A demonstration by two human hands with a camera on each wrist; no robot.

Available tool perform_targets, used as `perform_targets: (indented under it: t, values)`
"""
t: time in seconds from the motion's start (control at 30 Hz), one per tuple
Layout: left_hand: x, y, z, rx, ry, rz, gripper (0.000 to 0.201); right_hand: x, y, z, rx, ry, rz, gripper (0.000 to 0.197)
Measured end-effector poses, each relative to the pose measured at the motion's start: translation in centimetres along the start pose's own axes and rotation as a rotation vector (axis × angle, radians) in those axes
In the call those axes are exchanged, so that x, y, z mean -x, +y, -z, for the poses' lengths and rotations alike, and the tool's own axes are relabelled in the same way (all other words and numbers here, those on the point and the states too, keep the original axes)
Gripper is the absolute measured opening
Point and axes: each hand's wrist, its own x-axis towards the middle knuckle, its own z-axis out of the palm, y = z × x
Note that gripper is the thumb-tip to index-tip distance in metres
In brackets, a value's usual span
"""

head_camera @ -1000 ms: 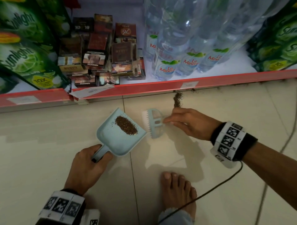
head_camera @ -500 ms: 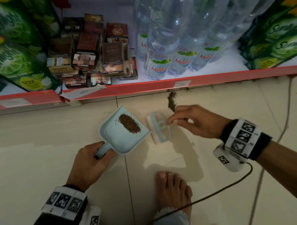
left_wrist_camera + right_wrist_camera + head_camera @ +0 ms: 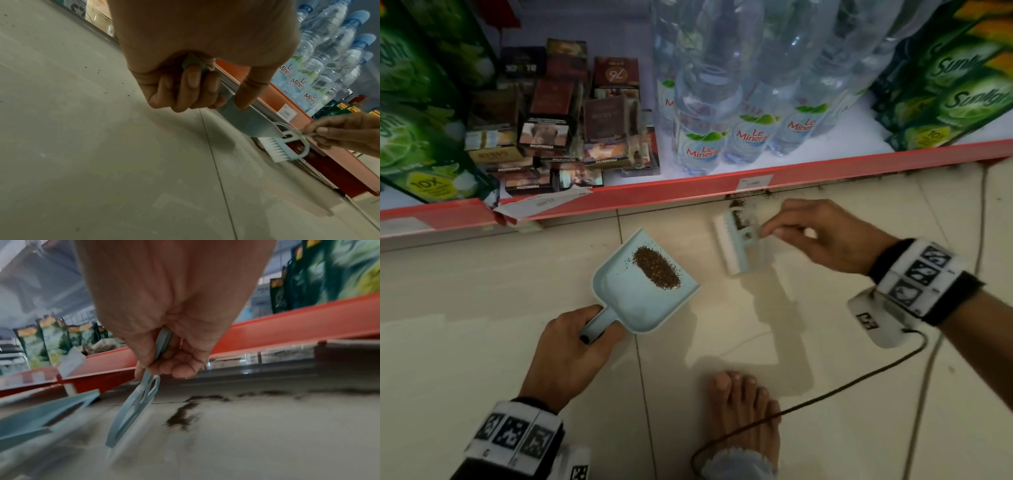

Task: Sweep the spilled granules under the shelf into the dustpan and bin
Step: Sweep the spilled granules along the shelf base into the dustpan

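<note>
Both hands are busy. Right hand [image 3: 828,236] pinches the thin loop handle of the small pale-blue plastic brush with white bristles [image 3: 739,245] between thumb and fingertips, while the left hand [image 3: 571,346] has its fingers curled round the stubby handle of the pale-blue plastic dustpan [image 3: 643,291].

Taking the red front edge of the shelf [image 3: 688,195] as the landmark: the brush sits just in front of that edge, bristles turned toward the dustpan. The dustpan lies further out from the edge, its open lip angled toward the brush but apart from it. One oval heap of dark brown granules [image 3: 655,270] already rests inside the pan. More loose granules [image 3: 183,413] lie on the pale tiled floor [image 3: 465,291] just below the red edge, with a thin dark trail running along the gap under it.

To do this stroke well, I judge the bristles should start behind the loose heap, close against the red edge, then draw toward the pan in one short, low pull. The pan lip looks raised off the tile in the left wrist view; it needs pressing flat and bringing nearer, or grains will slip beneath. A pinch on that thin handle gives little downward force, so light, repeated strokes suit better than one hard flick, which could scatter grains. Keep the pan level, lest the gathered heap slide out.
</note>
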Motion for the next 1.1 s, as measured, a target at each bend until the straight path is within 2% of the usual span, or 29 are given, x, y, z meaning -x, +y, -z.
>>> perform_targets:
  t: [0.1,0.23,0.33,0.47,0.67,0.77,0.87,0.93,1.03,1.1]
  values:
    - [-0.3,0.3,-0.3,-0.008,-0.011,-0.018,0.036,-1.8,-1.3,-3.2,-0.071,-0.038,0.014,0.023]
    - [-0.7,0.9,-0.2,0.005,-0.002,-0.006,0.037,-1.1,0.3,-3.3,0.030,-0.045,-0.126,0.023]
    - [-0.6,1.6,-0.1,0.034,0.008,-0.015,0.035,1.7,2.6,-0.9,0.069,0.023,-0.217,0.022]
    - [-0.7,2.0,-0.6,0.006,0.008,-0.042,0.034,3.9,3.6,0.4,-0.202,0.164,-0.305,0.025]
    - [-1.6,3.5,-1.7,0.011,-0.024,-0.058,0.031,-1.2,2.5,-3.9,-0.411,0.365,-0.240,0.033]
    - [-2.1,3.8,-2.3,0.006,-0.058,-0.073,0.034,-2.9,2.4,-5.8,-0.300,0.460,-0.249,0.035]
    - [-2.2,4.0,-2.6,-0.018,-0.083,-0.073,0.036,-1.6,3.1,-5.7,-0.017,0.334,-0.317,0.035]
    - [-2.0,4.3,-2.7,-0.028,-0.067,-0.069,0.036,1.1,3.4,-4.8,0.092,0.274,-0.303,0.030]
    - [-1.7,4.5,-3.0,-0.004,-0.083,-0.087,0.032,5.1,3.4,-3.3,0.117,0.338,-0.262,0.030]
    - [-1.4,4.5,-3.1,0.005,-0.120,-0.083,0.032,5.8,3.5,-2.7,0.099,0.411,-0.266,0.031]
